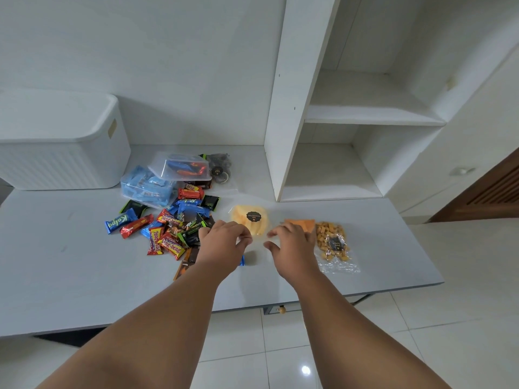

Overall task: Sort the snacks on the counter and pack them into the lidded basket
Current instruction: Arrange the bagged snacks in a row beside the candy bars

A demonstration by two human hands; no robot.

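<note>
Left hand (224, 242) and right hand (292, 244) at chip bag (250, 220)'s near edge.

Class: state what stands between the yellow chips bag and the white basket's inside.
The lid is on the basket, closing it; the pile of snack bars lies on the counter between the chips bag and the basket.

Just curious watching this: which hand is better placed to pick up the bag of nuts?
Right. The right hand is next to the nuts; the left hand is farther off, by the candy bars.
</note>
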